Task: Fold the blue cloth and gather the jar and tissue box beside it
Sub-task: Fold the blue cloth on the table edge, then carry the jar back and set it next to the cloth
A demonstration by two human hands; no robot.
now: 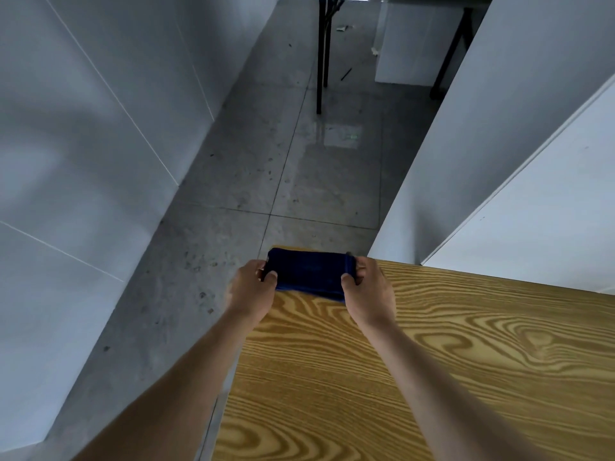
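Two hands, left hand (253, 285) and right hand (365, 287), gripping opposite ends of folded blue cloth (308, 273).

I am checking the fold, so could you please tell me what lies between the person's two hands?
In the head view, only the folded dark blue cloth spans between the left hand and right hand, each pinching one end.

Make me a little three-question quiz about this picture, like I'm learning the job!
1. True or false: the blue cloth lies spread flat in the middle of the wooden table.
2. Which hands grip the cloth? A) only the left hand B) only the right hand C) both
3. Fill in: the jar and tissue box are ____ in this view.

Key:
1. False; it is a compact bundle at the table's far corner.
2. C, one hand at each end.
3. Not visible.
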